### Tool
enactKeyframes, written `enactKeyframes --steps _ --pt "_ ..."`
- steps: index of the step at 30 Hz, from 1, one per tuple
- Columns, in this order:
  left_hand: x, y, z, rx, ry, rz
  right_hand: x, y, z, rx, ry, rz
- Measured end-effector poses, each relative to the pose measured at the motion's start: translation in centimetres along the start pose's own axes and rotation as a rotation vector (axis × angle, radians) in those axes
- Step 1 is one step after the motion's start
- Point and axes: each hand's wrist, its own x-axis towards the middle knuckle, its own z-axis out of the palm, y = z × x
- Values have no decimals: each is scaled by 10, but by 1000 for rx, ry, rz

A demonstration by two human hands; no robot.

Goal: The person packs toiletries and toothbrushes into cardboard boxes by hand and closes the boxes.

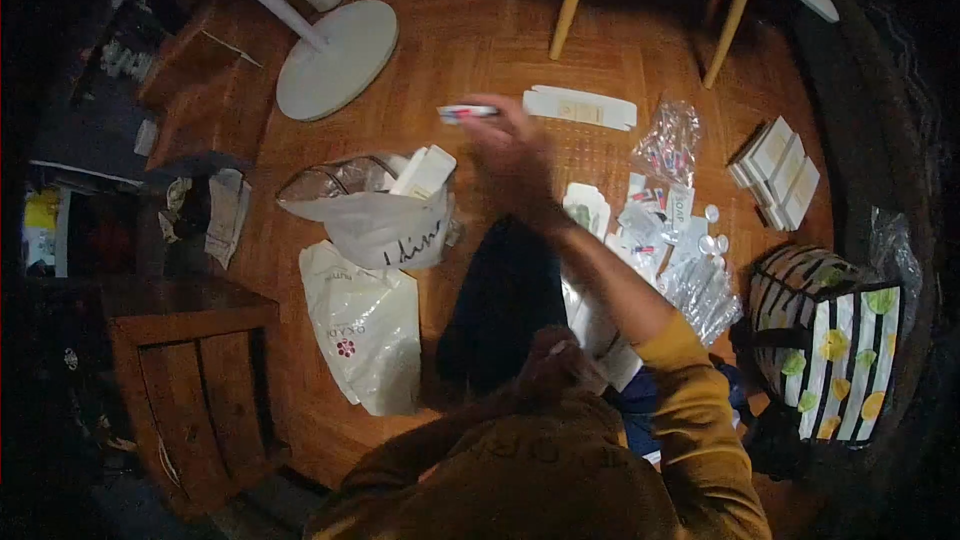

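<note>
Parquet floor (pixel 450 30): warm brown wood, patterned blocks. Crinkled translucent bag (pixel 385 230), black handwriting across its front, white carton poking out; smooth cream plastic bag (pixel 375 340) flat below it. Striped bag (pixel 850 360) at right, fruit-printed (lemon and orange rounds). Stacked slim pale boxes (pixel 780 175); clear crackly pouch (pixel 670 140) of small packets.

Right hand (pixel 505 135), blurred, fingers closed on a small slim item (pixel 467 114): white, red patch, dark marks, lettering unreadable. Item is above the floor, left of a flattened white carton (pixel 578 108), beyond the translucent bag. Left hand (pixel 558 358) near the torso, in shadow; cannot tell its finger state.
</note>
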Motion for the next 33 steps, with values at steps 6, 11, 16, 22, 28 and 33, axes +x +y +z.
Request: enactKeyframes --steps 6,11,16,22,28,33 --pt "-9 -7 -35 143 172 -46 -11 19 132 155 -504 332" --pt "12 -19 -41 159 199 -71 -51 78 53 -565 -282 145" --pt "38 -29 -29 157 185 -99 -129 176 -166 -1032 8 895" --pt "69 -19 -5 281 79 -185 -193 169 -256 -1111 -169 833" --pt "71 -23 6 192 39 -259 -170 101 -270 456 508 1246" --pt "96 -18 32 105 -162 -397 -151 6 -276 890 464 1132"
